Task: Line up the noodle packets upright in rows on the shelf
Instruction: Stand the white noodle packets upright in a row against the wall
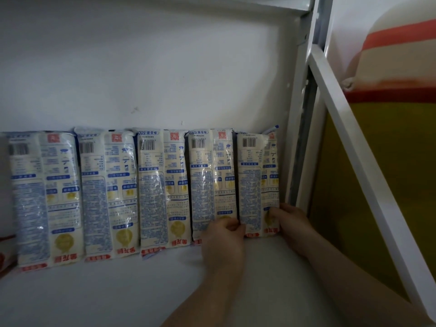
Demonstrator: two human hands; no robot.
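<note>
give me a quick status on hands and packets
Left hand and right hand grip the rightmost white-and-blue plastic noodle packet. Five upright in row. Nothing in way.

A shop or stockroom: white metal shelf (pixel 141 291) with identical noodle packets (pixel 162 185) in a row.

Five noodle packets (pixel 162 187) stand in one row across the middle of the frame. Two hands, left hand (pixel 223 241) and right hand (pixel 292 226), show at lower right.
</note>
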